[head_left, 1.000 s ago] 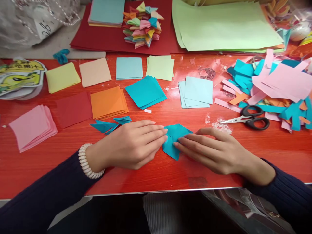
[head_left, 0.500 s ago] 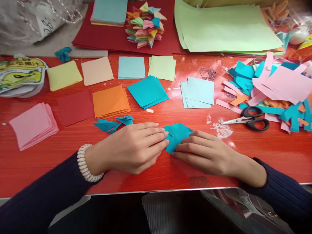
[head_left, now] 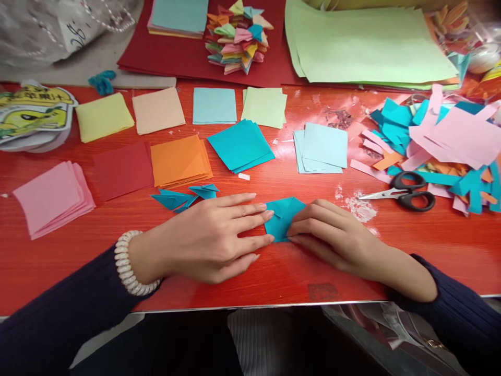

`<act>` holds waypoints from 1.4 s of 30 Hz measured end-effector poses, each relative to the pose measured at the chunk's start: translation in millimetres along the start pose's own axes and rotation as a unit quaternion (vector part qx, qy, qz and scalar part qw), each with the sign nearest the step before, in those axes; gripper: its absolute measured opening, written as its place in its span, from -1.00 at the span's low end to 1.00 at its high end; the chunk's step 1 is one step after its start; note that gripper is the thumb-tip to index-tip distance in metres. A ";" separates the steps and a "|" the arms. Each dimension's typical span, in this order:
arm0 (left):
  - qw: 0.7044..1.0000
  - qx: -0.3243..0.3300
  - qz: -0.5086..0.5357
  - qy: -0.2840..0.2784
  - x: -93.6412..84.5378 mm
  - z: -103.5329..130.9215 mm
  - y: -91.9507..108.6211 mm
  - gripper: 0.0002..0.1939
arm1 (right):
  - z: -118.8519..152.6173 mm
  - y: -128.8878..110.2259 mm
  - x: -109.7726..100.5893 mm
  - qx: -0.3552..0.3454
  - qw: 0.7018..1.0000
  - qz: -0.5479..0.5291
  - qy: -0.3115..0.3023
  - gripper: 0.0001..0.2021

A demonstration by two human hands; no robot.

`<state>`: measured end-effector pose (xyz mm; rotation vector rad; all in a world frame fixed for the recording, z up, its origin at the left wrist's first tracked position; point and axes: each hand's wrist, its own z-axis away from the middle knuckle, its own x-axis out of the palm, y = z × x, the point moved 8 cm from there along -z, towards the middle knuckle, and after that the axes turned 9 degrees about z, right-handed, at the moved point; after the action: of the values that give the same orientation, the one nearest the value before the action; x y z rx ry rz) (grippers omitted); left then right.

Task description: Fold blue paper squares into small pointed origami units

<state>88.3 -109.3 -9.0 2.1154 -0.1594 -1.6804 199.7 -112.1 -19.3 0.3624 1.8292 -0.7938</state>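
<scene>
A partly folded blue paper (head_left: 282, 218) lies on the red table between my hands. My left hand (head_left: 215, 235) is flat and open, its fingers spread a little and their tips on the paper's left edge. The fingers of my right hand (head_left: 336, 235) are closed together at the paper's right side and cover that edge. Small folded blue pieces (head_left: 176, 199) lie just beyond my left hand. Farther back is a stack of blue squares (head_left: 240, 146).
Orange (head_left: 178, 161), dark red (head_left: 123, 171) and pink (head_left: 52, 198) paper stacks lie left. Black-handled scissors (head_left: 410, 192) are right, by a heap of paper scraps (head_left: 456, 136). A colourful folded-paper piece (head_left: 238, 39) stands at the back. The table's front edge (head_left: 254, 306) is near.
My left hand's fingers have spread apart. My right fingers have drawn together at the paper's lower right, and the paper's lower edge now looks straighter.
</scene>
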 end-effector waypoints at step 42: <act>0.999 0.007 0.019 0.027 1.0 0.1 -0.8 -0.67 | -3.8 8.4 3.7 0.080 0.995 -0.066 -0.003 -0.91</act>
<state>88.4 -108.9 -10.2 2.1519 -0.1936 -1.6026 200.5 -103.9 -24.8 0.3430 1.8019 -1.0357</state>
